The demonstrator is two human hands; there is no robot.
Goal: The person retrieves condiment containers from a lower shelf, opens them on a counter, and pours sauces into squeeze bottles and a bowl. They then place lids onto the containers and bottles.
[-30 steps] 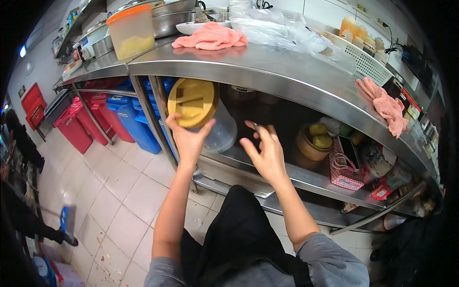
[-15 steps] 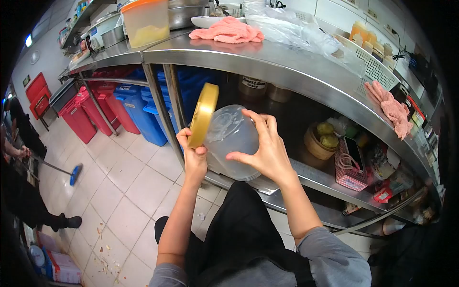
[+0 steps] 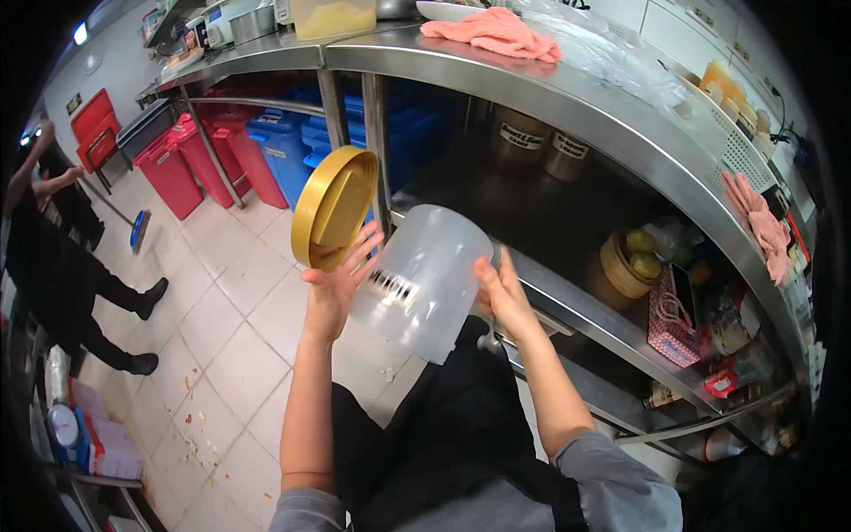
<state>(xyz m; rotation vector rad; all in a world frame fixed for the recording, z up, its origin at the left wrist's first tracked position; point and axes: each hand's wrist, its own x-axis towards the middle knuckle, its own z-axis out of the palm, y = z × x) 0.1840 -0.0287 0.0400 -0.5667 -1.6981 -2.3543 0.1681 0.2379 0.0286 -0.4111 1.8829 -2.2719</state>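
A gold screw lid [image 3: 306,217] stands on edge in my left hand [image 3: 330,297], its lower rim between the thumb and the spread fingers. Its hollow inner side faces the jar. My right hand [image 3: 514,306] grips a cloudy clear plastic jar [image 3: 434,275] by its right side, thumb pressed on the wall and some fingers hidden behind. The jar hangs tilted above my lap, with a black-lettered label [image 3: 393,285] on its left part. Lid and jar are apart, and the left fingertips come close to the jar's wall.
A steel counter [image 3: 425,58] curves ahead, with a pink cloth [image 3: 496,35] on it. On the shelf below stand labelled containers [image 3: 521,137] and a bamboo steamer [image 3: 620,270]. Red bins [image 3: 168,173] and blue bins [image 3: 279,151] line the left. A person [image 3: 71,257] holds a broom [image 3: 139,229] there.
The lid has moved left and turned, now showing its inner side. The jar has rotated, bringing its label into view, and my right hand has shifted lower along its side. The view has swung.
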